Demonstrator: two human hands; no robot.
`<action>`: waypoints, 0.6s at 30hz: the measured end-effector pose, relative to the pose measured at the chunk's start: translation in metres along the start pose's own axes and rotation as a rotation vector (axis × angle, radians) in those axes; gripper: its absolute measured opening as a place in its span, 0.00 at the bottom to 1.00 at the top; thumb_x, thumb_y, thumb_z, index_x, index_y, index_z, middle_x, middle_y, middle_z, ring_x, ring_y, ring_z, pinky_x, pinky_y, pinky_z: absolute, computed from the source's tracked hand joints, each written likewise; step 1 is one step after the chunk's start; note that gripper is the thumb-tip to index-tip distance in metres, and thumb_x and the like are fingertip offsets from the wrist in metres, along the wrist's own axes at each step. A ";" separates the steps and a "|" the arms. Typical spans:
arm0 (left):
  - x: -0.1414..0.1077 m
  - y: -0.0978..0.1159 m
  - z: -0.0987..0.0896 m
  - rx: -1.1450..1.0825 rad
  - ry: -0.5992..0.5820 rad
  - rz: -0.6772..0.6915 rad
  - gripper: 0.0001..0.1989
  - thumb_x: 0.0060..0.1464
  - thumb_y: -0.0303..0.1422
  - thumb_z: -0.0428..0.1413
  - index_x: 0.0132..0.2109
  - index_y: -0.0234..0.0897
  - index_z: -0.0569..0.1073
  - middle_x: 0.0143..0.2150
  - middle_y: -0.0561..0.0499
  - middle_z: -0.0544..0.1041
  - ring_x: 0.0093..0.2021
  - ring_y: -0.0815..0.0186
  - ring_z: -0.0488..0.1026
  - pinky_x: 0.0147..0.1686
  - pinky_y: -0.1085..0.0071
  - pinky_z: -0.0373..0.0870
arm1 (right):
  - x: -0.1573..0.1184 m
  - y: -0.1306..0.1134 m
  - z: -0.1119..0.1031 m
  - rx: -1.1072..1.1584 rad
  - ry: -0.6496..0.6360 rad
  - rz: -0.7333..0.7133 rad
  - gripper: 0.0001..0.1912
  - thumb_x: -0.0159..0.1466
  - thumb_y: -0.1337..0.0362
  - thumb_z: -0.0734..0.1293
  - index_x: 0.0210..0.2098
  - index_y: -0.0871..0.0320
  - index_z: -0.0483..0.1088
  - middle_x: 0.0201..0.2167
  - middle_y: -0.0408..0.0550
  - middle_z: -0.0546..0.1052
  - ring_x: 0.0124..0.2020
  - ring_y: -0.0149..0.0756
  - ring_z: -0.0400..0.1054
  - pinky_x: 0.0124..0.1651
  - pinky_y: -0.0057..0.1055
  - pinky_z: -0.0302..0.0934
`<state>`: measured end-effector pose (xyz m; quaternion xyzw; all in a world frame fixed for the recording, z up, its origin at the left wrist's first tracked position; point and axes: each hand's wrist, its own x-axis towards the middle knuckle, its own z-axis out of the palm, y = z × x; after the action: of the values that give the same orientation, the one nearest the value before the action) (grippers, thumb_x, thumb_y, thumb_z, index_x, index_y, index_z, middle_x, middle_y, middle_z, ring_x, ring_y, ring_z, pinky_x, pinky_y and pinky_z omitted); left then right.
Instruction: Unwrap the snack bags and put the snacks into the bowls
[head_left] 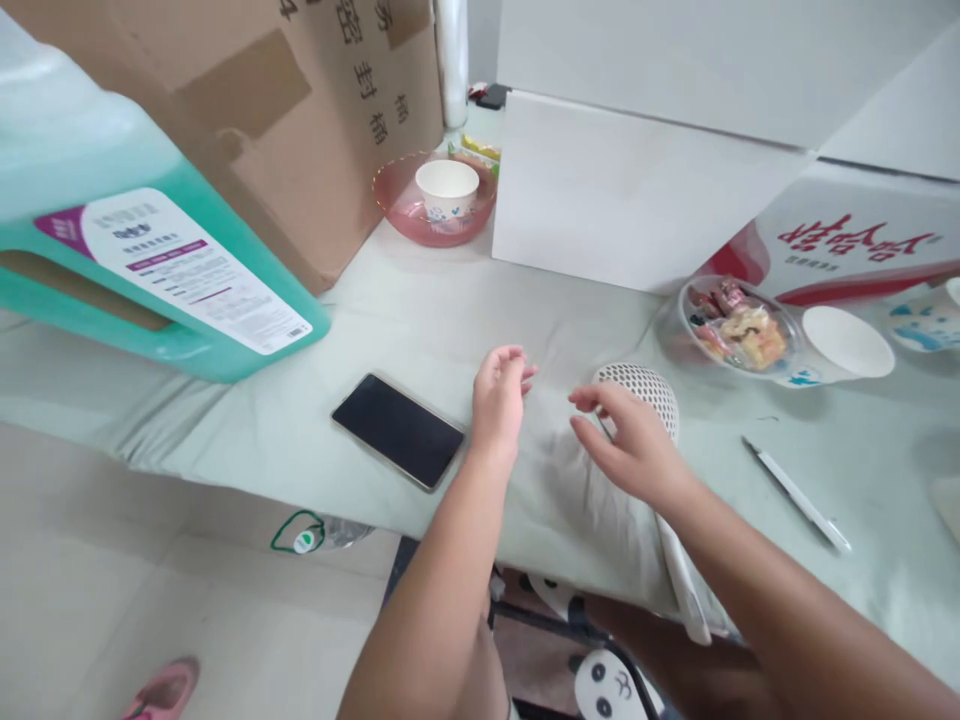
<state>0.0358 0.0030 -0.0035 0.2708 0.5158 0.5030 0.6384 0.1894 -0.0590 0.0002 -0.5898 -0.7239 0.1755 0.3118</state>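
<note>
My left hand [501,400] hovers over the pale cloth-covered table [420,330], just right of a dark-screened phone [399,430]. Its fingers are loosely bent and slightly apart, with nothing visible in them. My right hand [634,445] is open, thumb apart from the fingers, and holds nothing. Beneath it lies a white paddle with a perforated head [651,388], like a fly swatter; its handle [686,590] sticks out past the table's front edge. My hand and forearm hide part of it. A white pen [796,495] lies farther right.
A large green liquid jug [187,250] and a cardboard box [300,130] stand left. Behind are a pink bowl [405,225] holding a paper cup [448,185], and white boxes [592,190]. A clear bowl of wrapped snacks [739,325] sits beside another paper cup [847,345].
</note>
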 end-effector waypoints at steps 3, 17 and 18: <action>0.010 0.006 -0.009 -0.160 0.061 -0.022 0.08 0.63 0.34 0.52 0.45 0.40 0.74 0.49 0.48 0.77 0.48 0.65 0.79 0.46 0.71 0.70 | 0.058 -0.007 0.024 0.076 -0.067 0.023 0.10 0.63 0.62 0.63 0.43 0.56 0.73 0.37 0.51 0.80 0.38 0.41 0.75 0.41 0.37 0.68; 0.032 0.018 -0.029 -0.378 0.025 -0.077 0.12 0.63 0.38 0.50 0.47 0.40 0.74 0.50 0.47 0.75 0.54 0.60 0.75 0.53 0.65 0.66 | 0.278 0.000 0.123 -0.153 0.036 -0.021 0.35 0.61 0.68 0.64 0.68 0.55 0.61 0.33 0.50 0.80 0.37 0.50 0.75 0.46 0.51 0.69; 0.033 0.018 -0.029 -0.381 0.018 -0.083 0.12 0.62 0.38 0.50 0.47 0.40 0.74 0.50 0.47 0.75 0.54 0.60 0.75 0.53 0.65 0.66 | 0.286 0.001 0.126 -0.177 0.032 -0.011 0.33 0.61 0.67 0.64 0.66 0.54 0.62 0.33 0.50 0.80 0.38 0.52 0.75 0.47 0.53 0.69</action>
<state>0.0007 0.0345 -0.0101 0.1192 0.4275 0.5673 0.6938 0.0761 0.2316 -0.0245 -0.6136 -0.7349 0.0997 0.2709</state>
